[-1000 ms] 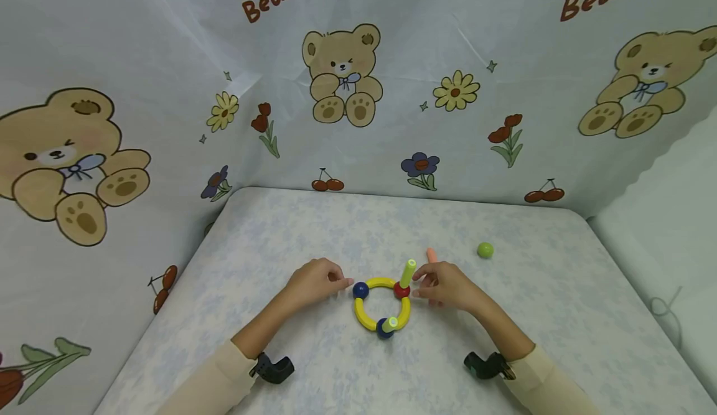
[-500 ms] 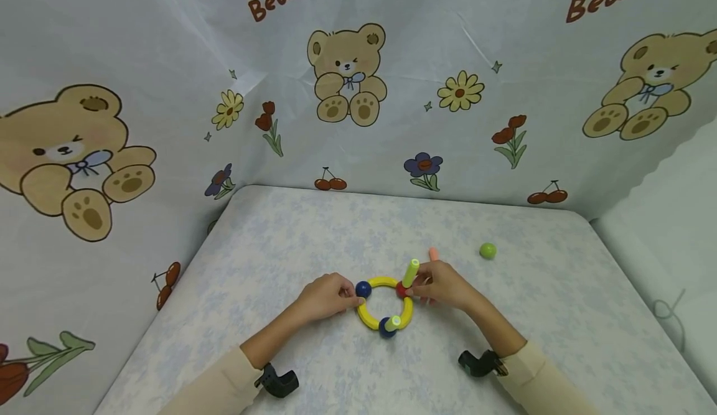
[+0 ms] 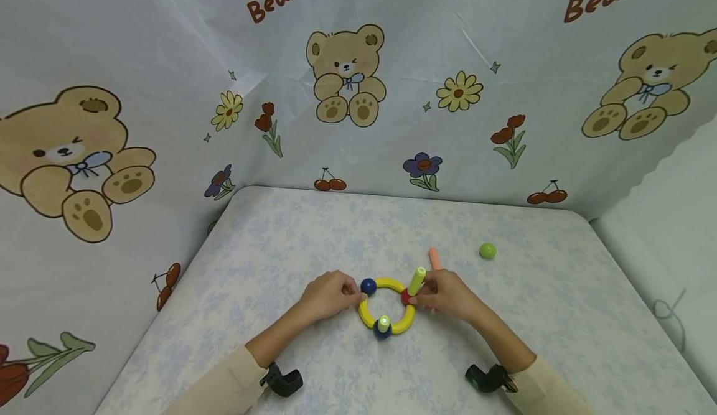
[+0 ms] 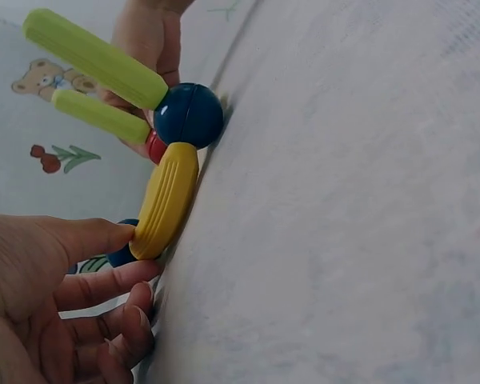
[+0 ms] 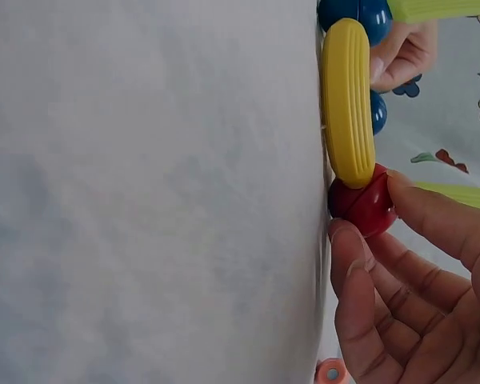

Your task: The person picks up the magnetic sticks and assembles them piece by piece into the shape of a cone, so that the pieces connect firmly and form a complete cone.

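Pinching a yellow curved piece just beside a blue ball, the left hand holds one side of the ring while the right hand grips its red ball, the ring resting between them on the table, though full contact is hard to judge. Uneven pulling could part a joint or topple the green sticks rising from it. Both forearms angle inward, a salmon stick partly hidden behind the right hand.

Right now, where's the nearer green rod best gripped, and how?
Probably around its upper half, from the near side: the straight lime-green rod stands up from the dark blue ball, its top end free and that side unobstructed.
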`<action>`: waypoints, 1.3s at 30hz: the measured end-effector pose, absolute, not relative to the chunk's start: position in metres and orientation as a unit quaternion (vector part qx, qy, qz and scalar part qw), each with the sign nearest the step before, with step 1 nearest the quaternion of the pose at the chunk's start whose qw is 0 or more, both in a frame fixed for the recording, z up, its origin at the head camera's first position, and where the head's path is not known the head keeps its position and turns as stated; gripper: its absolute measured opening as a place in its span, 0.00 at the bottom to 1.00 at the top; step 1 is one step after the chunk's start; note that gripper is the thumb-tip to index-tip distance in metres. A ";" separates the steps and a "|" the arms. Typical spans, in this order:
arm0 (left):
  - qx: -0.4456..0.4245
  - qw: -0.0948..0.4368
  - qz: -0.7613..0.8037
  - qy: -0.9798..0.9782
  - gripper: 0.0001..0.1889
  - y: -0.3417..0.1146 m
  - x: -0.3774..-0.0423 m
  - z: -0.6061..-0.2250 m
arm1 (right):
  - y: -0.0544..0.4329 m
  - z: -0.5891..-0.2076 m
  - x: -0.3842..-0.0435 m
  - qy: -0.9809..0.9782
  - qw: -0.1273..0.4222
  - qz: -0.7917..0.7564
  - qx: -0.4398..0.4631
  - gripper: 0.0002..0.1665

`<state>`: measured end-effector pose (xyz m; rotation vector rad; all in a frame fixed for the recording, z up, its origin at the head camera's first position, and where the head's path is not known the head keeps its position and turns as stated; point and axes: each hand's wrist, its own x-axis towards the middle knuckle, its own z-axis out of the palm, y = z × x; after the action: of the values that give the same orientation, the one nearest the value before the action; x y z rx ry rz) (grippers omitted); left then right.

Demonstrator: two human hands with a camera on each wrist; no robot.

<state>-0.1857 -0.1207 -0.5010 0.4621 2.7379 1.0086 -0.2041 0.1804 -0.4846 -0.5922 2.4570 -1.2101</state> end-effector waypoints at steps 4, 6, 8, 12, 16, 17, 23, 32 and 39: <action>0.151 0.081 0.338 0.926 0.12 -0.120 -0.191 -0.503 | 0.180 -0.486 -0.199 0.867 0.168 -0.421 -0.206 0.07; 0.149 0.077 0.342 0.925 0.11 -0.120 -0.193 -0.504 | 0.180 -0.485 -0.196 0.867 0.168 -0.420 -0.207 0.08; 0.148 0.075 0.346 0.924 0.11 -0.119 -0.196 -0.504 | 0.180 -0.485 -0.194 0.868 0.169 -0.418 -0.206 0.08; 0.155 0.067 0.355 0.919 0.10 -0.118 -0.202 -0.507 | 0.180 -0.484 -0.188 0.868 0.171 -0.420 -0.201 0.10; 0.165 0.071 0.385 0.905 0.08 -0.119 -0.208 -0.513 | 0.180 -0.484 -0.184 0.866 0.171 -0.423 -0.206 0.10; 0.166 0.076 0.396 0.900 0.08 -0.119 -0.209 -0.514 | 0.180 -0.484 -0.183 0.865 0.172 -0.424 -0.208 0.10; 0.173 0.117 0.463 0.861 0.08 -0.121 -0.214 -0.521 | 0.180 -0.485 -0.177 0.859 0.181 -0.424 -0.222 0.09; 0.175 0.153 0.522 0.821 0.09 -0.127 -0.218 -0.528 | 0.179 -0.483 -0.175 0.858 0.174 -0.420 -0.240 0.08; 0.165 0.149 0.518 0.826 0.08 -0.122 -0.216 -0.526 | 0.179 -0.483 -0.175 0.857 0.152 -0.428 -0.242 0.07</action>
<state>-0.2160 -0.1224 -0.5260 0.4732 2.3744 1.4891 -0.1746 0.1792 -0.4833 -0.6932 2.4598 -1.2283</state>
